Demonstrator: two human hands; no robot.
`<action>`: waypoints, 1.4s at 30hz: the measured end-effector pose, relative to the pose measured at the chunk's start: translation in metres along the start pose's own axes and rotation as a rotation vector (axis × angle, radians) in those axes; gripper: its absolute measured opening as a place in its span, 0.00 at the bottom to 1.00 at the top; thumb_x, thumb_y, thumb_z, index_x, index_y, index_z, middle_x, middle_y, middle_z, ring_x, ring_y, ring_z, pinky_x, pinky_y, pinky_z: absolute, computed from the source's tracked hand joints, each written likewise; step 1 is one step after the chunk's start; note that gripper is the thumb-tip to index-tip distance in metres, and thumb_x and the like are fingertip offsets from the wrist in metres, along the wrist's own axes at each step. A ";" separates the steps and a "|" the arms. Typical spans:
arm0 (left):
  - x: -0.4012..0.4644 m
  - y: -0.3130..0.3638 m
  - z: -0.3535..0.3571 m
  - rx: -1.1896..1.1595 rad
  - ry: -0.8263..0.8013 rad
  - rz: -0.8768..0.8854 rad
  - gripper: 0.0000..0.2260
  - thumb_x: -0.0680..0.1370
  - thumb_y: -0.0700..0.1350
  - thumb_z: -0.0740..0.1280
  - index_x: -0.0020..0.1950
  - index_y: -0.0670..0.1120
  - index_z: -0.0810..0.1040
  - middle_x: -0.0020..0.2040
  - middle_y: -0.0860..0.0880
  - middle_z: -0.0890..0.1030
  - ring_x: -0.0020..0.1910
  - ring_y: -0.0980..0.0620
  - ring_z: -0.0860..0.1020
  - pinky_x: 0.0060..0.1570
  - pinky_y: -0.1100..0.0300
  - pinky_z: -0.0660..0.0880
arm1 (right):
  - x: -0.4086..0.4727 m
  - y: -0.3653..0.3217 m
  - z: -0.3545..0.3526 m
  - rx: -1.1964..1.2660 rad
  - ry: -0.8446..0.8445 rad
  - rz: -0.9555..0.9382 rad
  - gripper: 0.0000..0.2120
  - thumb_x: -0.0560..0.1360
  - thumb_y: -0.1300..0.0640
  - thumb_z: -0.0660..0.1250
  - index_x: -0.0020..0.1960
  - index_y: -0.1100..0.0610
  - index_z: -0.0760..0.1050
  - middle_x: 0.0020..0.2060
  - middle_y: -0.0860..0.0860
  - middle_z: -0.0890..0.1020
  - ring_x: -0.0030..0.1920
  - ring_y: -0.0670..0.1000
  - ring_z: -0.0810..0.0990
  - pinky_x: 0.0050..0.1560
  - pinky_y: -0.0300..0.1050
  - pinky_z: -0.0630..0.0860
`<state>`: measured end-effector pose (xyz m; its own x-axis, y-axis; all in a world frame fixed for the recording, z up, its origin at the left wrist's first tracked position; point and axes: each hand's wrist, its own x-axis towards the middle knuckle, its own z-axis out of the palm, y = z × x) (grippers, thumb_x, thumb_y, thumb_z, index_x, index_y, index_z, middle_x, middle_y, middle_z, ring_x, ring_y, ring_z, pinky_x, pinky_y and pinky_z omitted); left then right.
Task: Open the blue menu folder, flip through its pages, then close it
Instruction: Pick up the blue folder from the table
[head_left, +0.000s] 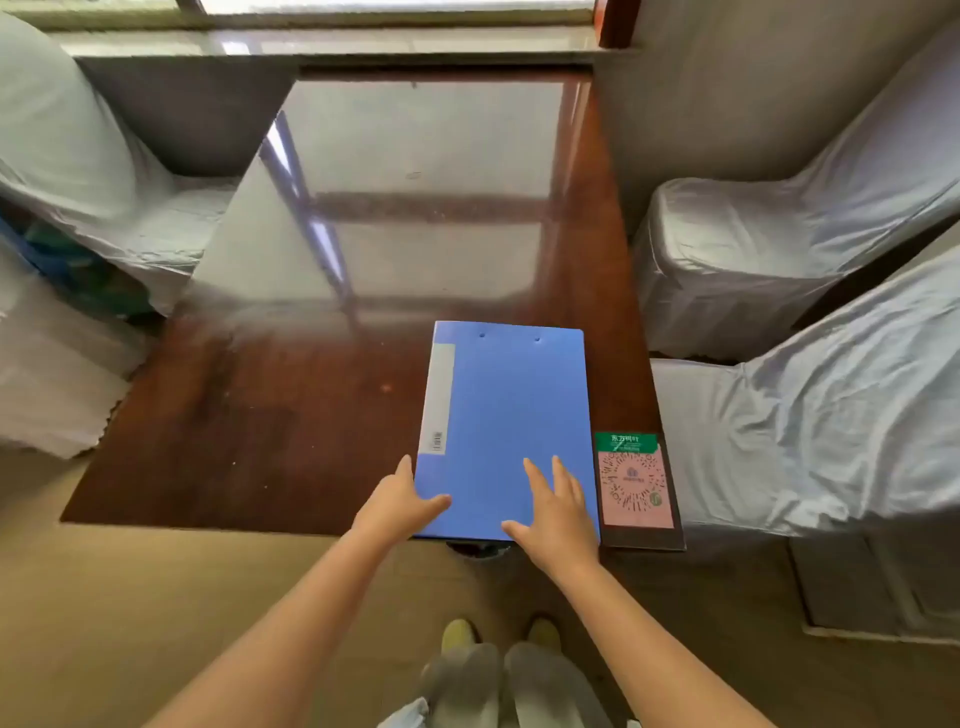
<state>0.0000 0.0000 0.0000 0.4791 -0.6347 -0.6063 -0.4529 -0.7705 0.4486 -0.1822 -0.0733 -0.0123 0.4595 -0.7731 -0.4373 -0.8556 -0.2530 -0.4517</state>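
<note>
Your left hand (400, 501) is at the near left corner of the blue menu folder (506, 415): the thumb lies on top of the cover and one finger points along the left edge, but I cannot tell if the other fingers are under the folder. Your right hand (558, 512) is open, with the fingers spread, and it rests flat on the near right part of the cover; it does not grip anything. The two hands are a little apart from each other, both on the near end of the folder. The folder is closed and lies flat on the dark brown table (260, 415), close to the near edge and toward the right side, with a pale label strip along its left edge. Just beside it on the right, there is a pink and green QR code card (634, 480), on the near right corner of the table. The far half of the table shines with the reflection of a window. Chairs in pale covers (779, 249) stand on both sides of the table. Below, you see your yellow shoes (460, 634) on the floor.
</note>
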 end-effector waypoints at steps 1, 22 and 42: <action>0.001 0.000 0.002 -0.037 -0.021 -0.009 0.32 0.73 0.51 0.68 0.71 0.41 0.60 0.64 0.43 0.76 0.56 0.46 0.76 0.47 0.57 0.74 | 0.002 0.001 0.002 0.012 -0.020 0.022 0.38 0.73 0.46 0.67 0.75 0.46 0.50 0.77 0.52 0.49 0.76 0.56 0.50 0.66 0.53 0.68; -0.022 -0.011 -0.031 -0.771 -0.090 0.002 0.09 0.79 0.38 0.60 0.58 0.44 0.74 0.53 0.45 0.81 0.52 0.49 0.81 0.44 0.57 0.78 | 0.005 0.008 -0.009 0.105 0.154 -0.037 0.30 0.75 0.47 0.65 0.73 0.49 0.58 0.73 0.51 0.63 0.73 0.52 0.60 0.63 0.50 0.72; -0.055 0.024 -0.102 -0.541 0.154 0.573 0.47 0.66 0.51 0.77 0.70 0.71 0.46 0.63 0.72 0.68 0.61 0.71 0.69 0.52 0.72 0.72 | 0.009 -0.007 -0.147 1.206 -0.112 -0.294 0.14 0.78 0.55 0.59 0.62 0.49 0.74 0.57 0.48 0.83 0.56 0.51 0.82 0.46 0.44 0.81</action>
<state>0.0394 0.0110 0.1110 0.3987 -0.9110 -0.1051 -0.2514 -0.2188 0.9428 -0.2075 -0.1639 0.1010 0.6647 -0.7090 -0.2357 0.0206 0.3328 -0.9428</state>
